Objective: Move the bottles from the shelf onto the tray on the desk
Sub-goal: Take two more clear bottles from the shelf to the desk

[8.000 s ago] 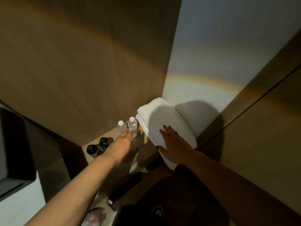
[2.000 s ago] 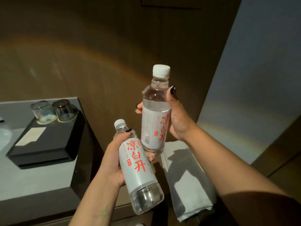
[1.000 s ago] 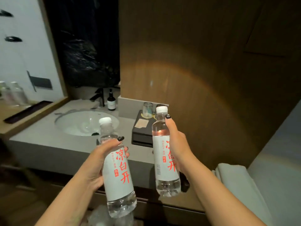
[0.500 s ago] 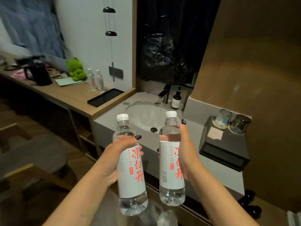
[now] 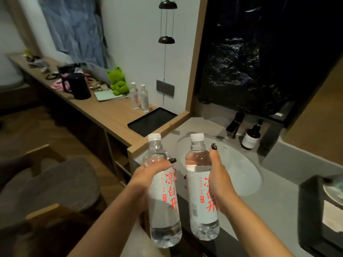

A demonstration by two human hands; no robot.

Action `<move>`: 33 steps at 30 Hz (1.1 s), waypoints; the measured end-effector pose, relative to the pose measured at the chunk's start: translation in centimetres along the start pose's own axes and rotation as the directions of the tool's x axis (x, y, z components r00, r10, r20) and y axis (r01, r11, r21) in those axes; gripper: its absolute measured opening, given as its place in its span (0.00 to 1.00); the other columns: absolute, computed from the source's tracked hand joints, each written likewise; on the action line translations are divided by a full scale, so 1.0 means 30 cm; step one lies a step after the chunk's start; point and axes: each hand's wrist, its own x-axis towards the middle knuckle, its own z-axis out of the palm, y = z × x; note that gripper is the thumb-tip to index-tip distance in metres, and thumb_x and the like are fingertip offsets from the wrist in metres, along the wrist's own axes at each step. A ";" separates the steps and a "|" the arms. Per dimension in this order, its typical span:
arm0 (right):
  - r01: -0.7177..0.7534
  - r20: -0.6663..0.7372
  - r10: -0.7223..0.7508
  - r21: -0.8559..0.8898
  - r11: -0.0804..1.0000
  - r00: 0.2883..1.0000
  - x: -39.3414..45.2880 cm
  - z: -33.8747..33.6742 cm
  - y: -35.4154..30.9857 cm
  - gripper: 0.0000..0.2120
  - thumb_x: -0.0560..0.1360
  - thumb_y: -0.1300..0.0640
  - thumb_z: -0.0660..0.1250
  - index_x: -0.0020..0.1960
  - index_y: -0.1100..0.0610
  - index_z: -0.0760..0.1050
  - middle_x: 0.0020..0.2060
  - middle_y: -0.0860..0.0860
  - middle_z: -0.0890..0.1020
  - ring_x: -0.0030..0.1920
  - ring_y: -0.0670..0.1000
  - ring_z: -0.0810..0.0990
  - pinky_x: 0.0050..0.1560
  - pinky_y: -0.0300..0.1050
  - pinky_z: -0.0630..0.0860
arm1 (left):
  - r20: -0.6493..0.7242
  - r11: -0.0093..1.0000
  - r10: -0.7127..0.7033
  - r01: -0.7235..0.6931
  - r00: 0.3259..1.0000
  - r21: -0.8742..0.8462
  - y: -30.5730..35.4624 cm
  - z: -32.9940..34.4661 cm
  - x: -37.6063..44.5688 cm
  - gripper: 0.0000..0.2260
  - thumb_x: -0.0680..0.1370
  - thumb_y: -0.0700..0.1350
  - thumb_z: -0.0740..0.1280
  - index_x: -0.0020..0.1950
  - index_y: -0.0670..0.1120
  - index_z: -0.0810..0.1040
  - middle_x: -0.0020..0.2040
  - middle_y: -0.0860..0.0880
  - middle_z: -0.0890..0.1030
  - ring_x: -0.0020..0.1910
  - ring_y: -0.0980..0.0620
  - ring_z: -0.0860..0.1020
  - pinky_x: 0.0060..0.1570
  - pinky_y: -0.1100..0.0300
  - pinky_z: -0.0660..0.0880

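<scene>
Two water bottles were held upright side by side, not touching, in front of the chest and above the counter edge. Left bottle [image 5: 164, 197] sat in the left hand [image 5: 148, 179], fingers and thumb wrapped round its upper body, thumb across the front just above the white label with red characters. Right bottle [image 5: 201, 190] was gripped by the right hand [image 5: 220, 184], thumb pointing up along its side, fingers curled behind it. Both had white caps on and clear liquid inside.

Beyond them the black tray [image 5: 152, 121] lay at the right end of the desk [image 5: 104, 112], close to the desk's near edge and hard against the wooden side panel at that end; nothing stood on it. Two more small bottles [image 5: 139, 96] stood on the desk just behind the tray's far left corner, near the back edge by the wall. Further left along the desk: a green frog plush [image 5: 117, 83], a pale notebook [image 5: 107, 95], a dark kettle [image 5: 78, 86], then blurred clutter.

Right of the desk was a grey counter with a white sink [image 5: 239, 167], a black tap [image 5: 234, 125] and a dark pump bottle [image 5: 252, 136] at its back edge. A black box [image 5: 319, 210] sat at the counter's right. A grey chair [image 5: 48, 184] stood lower left.
</scene>
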 end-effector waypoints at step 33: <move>-0.042 -0.098 0.047 0.049 0.998 0.994 1.003 0.766 -0.317 0.33 0.76 0.32 0.50 0.52 0.59 0.78 0.44 0.66 0.82 0.48 0.68 0.82 0.55 0.64 0.76 | 0.185 0.999 0.018 -0.024 0.983 0.029 0.549 -0.701 0.971 0.24 0.62 0.49 0.74 0.56 0.48 0.74 0.46 0.41 0.82 0.43 0.43 0.81 0.46 0.49 0.79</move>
